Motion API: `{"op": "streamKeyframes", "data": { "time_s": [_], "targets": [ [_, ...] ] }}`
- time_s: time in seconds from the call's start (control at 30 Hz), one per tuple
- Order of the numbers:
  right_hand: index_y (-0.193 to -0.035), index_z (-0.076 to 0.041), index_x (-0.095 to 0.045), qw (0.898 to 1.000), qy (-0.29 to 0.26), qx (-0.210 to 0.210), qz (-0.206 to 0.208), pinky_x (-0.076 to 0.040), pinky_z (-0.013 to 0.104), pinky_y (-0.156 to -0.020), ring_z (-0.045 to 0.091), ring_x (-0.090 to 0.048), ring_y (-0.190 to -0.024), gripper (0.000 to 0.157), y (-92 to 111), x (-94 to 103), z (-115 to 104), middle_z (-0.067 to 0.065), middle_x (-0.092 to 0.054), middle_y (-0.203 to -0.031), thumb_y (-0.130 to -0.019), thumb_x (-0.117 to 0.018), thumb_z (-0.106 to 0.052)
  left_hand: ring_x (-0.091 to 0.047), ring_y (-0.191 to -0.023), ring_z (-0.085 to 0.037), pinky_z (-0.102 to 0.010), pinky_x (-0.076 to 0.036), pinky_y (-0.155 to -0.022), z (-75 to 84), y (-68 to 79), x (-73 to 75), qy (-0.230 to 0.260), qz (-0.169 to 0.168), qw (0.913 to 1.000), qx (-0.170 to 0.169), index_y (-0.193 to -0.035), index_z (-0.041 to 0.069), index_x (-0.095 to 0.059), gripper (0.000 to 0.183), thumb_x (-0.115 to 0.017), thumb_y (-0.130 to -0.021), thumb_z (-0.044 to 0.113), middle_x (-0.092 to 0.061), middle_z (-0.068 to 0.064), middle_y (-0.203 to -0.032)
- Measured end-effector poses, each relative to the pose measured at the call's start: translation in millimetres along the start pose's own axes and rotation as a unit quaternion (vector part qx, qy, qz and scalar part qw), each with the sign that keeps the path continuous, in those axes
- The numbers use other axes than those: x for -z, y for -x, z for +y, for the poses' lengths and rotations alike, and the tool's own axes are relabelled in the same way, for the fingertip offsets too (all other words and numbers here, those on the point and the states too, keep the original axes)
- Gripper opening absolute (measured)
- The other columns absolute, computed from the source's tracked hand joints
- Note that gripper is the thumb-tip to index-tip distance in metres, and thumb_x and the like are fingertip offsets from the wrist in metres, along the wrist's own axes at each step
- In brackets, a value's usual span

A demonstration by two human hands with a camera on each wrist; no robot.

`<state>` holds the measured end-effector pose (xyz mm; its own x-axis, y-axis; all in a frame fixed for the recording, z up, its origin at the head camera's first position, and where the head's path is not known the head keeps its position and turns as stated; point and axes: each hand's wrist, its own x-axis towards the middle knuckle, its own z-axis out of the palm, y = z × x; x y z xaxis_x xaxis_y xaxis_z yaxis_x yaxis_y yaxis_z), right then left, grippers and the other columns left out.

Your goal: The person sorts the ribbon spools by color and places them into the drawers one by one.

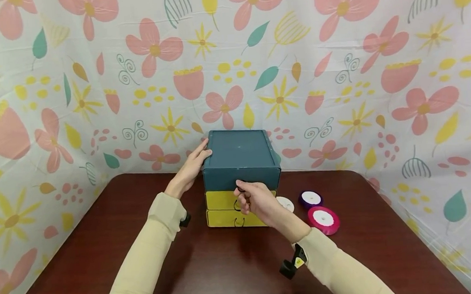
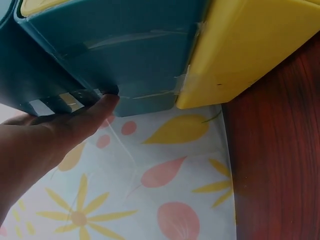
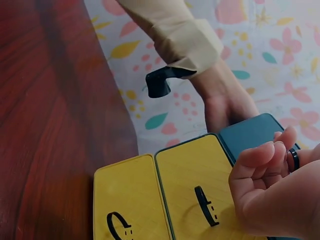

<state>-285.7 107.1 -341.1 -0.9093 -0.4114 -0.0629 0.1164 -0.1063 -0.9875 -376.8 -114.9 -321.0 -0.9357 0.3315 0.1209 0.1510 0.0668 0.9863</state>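
Note:
A small chest of drawers stands at the back of the table, with a teal top and teal upper drawer above two yellow drawers. Against its upper left side rests my left hand, fingers extended along the top edge; in the left wrist view the thumb lies on the teal side wall. My right hand is in front of the upper drawer, its curled fingers pinching a black loop handle. Similar black handles show on the yellow drawers.
Right of the chest lie a pink ribbon roll, a purple ribbon roll and a white roll partly hidden by my right hand. The dark wooden table backs onto a flowered cloth.

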Motion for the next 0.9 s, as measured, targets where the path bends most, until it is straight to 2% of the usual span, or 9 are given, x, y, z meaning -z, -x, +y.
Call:
{"op": "streamKeyframes", "data": {
  "time_s": [0.1, 0.27, 0.4, 0.57, 0.9],
  "targets": [
    [-0.084, -0.007, -0.060, 1.000, 0.014, 0.005, -0.005, -0.038, 0.026, -0.053, 0.012, -0.039, -0.052, 0.036, 3, 0.2, 2, -0.002, -0.048, -0.057, -0.101, -0.049, -0.036, -0.017, -0.150, -0.025, -0.050, -0.020, -0.120, 2.6, 2.0, -0.8, -0.002, 0.000, 1.0000, 0.003, -0.156, 0.034, -0.011, 0.060, -0.040, -0.103, 0.037, -0.004, 0.001, -0.164],
    [-0.084, -0.005, -0.060, 0.999, 0.043, 0.021, -0.004, -0.039, 0.026, -0.053, 0.012, -0.040, -0.053, 0.039, 8, 1.0, 6, -0.003, -0.049, -0.057, -0.100, -0.049, -0.040, -0.016, -0.150, -0.026, -0.051, -0.018, -0.120, 7.9, 5.8, -2.2, -0.005, -0.003, 1.0000, 0.006, -0.157, 0.031, -0.010, 0.061, -0.040, -0.103, 0.036, -0.004, 0.000, -0.164],
    [-0.084, -0.004, -0.060, 0.998, 0.057, 0.025, -0.002, -0.040, 0.025, -0.052, 0.011, -0.041, -0.053, 0.041, 14, 0.3, 8, -0.004, -0.049, -0.057, -0.099, -0.050, -0.041, -0.015, -0.150, -0.022, -0.050, -0.018, -0.121, 3.5, 4.2, -1.2, -0.018, 0.002, 0.9998, -0.003, -0.156, 0.035, -0.013, 0.061, -0.041, -0.102, 0.043, -0.006, 0.004, -0.164],
    [-0.083, -0.004, -0.060, 0.997, 0.070, 0.032, -0.006, -0.041, 0.024, -0.052, 0.011, -0.042, -0.053, 0.041, 22, -1.9, 9, -0.004, -0.050, -0.057, -0.100, -0.050, -0.040, -0.013, -0.151, -0.023, -0.051, -0.018, -0.120, 2.3, 4.3, 0.2, -0.025, 0.002, 0.9997, -0.002, -0.155, 0.038, -0.012, 0.060, -0.039, -0.102, 0.044, -0.004, 0.004, -0.164],
    [-0.079, -0.008, -0.061, 0.996, 0.082, 0.034, -0.008, -0.042, 0.023, -0.049, 0.011, -0.042, -0.048, 0.039, 39, -8.7, 11, -0.004, -0.050, -0.053, -0.099, -0.052, -0.040, -0.015, -0.150, -0.021, -0.049, -0.020, -0.120, -3.5, -0.1, 0.3, -0.038, 0.013, 0.9992, -0.005, -0.155, 0.039, -0.015, 0.059, -0.041, -0.102, 0.045, -0.007, 0.006, -0.164]
  ]
}}
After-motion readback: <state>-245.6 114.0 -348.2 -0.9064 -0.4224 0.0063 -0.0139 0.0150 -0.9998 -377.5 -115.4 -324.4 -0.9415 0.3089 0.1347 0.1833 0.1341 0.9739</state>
